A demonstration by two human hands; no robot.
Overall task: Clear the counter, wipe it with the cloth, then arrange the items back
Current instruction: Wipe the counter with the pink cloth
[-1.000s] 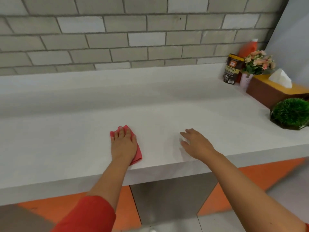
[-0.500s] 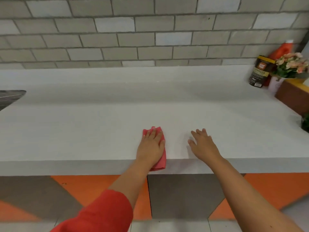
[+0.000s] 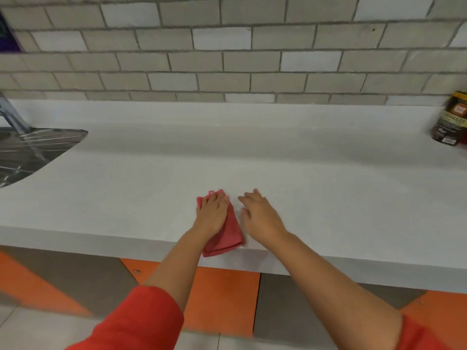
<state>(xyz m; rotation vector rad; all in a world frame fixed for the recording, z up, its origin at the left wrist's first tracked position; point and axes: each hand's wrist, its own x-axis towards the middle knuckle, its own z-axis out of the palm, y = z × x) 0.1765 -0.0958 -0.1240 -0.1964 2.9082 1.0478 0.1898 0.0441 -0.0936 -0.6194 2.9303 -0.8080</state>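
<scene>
Red cloth (image 3: 229, 236) lies flat beneath left grip (image 3: 213, 214).

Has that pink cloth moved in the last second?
Yes. The cloth has slid toward the person: it lay wholly on the counter, and now its near end hangs over the counter's front edge.

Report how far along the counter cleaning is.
Done: the white counter is bare across its middle. In hand: the left hand presses the folded red cloth flat near the front edge; the right hand rests open beside it. Left: probably more wiping, then putting items back, such as the dark labelled jar at the far right by the wall.
</scene>
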